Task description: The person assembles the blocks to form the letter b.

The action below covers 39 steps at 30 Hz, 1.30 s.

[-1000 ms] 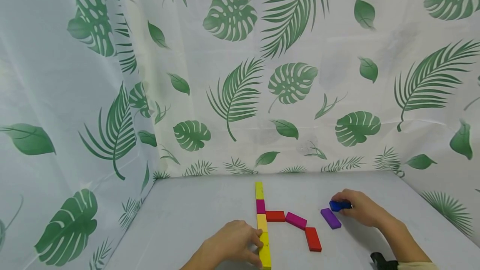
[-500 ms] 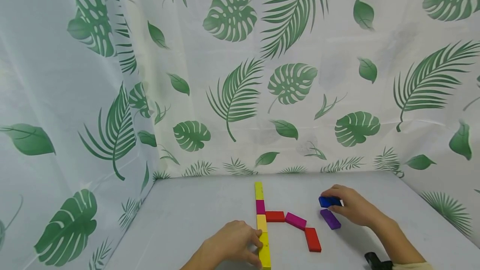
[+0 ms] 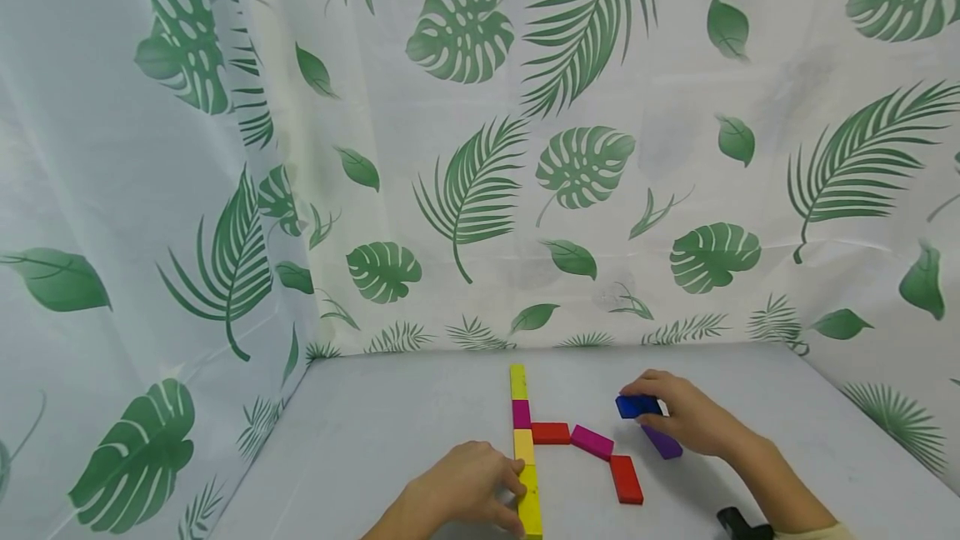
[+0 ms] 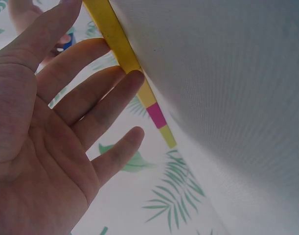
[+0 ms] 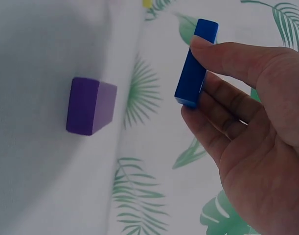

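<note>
Leaf-print curtain (image 3: 480,107) behind; pale tabletop (image 3: 390,407) below. Left hand (image 3: 465,483), 6 o'clock: fingers apart, tips touching yellow block (image 3: 531,502). Right hand (image 3: 693,415), 4 o'clock, pinches blue block (image 3: 629,407), toward 11 o'clock of purple block (image 3: 664,442). Blue probably light, rigid, smooth; best pinched across opposite sides.

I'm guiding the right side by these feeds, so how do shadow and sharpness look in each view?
Head: mostly even light, with a soft shadow on the white tabletop near the purple rectangular block; left wrist: dimmer, tabletop greyed, but the row of yellow and magenta rectangular blocks readable; right wrist: broad grey shadow near the purple block, edges of the blue rectangular block clear.
</note>
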Tool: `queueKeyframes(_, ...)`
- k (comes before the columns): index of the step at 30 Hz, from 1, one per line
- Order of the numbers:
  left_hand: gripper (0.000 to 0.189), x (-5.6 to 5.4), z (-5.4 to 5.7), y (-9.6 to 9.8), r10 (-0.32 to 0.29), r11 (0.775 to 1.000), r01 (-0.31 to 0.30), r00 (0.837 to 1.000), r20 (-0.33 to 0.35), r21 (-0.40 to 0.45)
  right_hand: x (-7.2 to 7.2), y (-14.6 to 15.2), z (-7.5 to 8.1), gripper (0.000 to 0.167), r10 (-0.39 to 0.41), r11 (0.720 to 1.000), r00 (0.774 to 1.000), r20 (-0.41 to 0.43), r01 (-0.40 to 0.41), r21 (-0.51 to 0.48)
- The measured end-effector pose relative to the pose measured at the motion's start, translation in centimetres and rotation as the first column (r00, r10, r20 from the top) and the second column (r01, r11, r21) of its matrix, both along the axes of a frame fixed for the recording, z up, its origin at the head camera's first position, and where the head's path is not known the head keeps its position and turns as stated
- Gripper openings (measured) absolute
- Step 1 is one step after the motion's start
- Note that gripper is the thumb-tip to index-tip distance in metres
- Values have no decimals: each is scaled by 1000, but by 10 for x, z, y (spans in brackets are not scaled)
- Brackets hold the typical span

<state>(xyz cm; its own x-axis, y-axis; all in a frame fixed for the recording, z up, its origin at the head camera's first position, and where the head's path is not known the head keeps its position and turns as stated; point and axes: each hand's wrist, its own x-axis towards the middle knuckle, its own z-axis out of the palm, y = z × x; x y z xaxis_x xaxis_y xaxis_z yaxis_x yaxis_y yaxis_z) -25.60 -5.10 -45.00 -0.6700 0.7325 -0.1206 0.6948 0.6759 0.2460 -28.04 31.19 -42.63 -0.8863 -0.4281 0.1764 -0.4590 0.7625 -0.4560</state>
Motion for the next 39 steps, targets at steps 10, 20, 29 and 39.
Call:
queueKeyframes(10, 36, 0, 0, 0, -8, 1000, 8, 1000, -13, -11, 1, -16, -3, 34, 42, 999, 999, 17, -42, 10)
queueKeyframes(20, 35, -1, -1, 1, 7, 1000, -7, 1000, 7, -5, 3, -27, -3, 35, 63, 998, 996, 56, -64, 6)
queueKeyframes(29, 35, 1, 2, 1, 27, 1000, -27, 999, 24, 0, 6, -36, 0, 34, 110, 994, 988, 104, -107, -31)
queueKeyframes(39, 35, 1, 1, 0, 6, 1000, -6, 1000, 5, 2, 11, -39, 4, 33, 158, 987, 973, 170, -150, -58)
